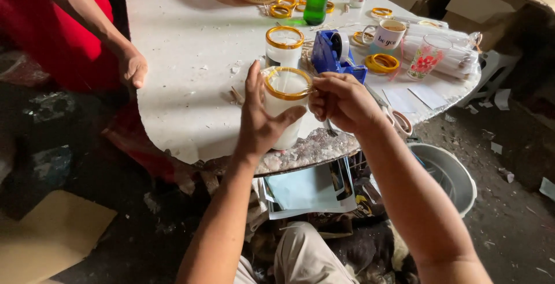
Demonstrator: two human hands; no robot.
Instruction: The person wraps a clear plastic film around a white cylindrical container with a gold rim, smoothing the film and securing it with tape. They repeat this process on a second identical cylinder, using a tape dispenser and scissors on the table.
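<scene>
I am holding a white cup with a gold-taped rim (pixel 284 107) over the near edge of the desk (pixel 191 58), my left hand (pixel 260 119) wrapping its grip closed around the cup's side. My right hand (pixel 341 102) is pinching its fingers together on the rim at the cup's right edge. A second gold-rimmed cup (pixel 284 47) is standing just behind, beside a blue tape dispenser (pixel 335 55). Another person's hand (pixel 134 67) is resting at the desk's left edge, well apart from mine
</scene>
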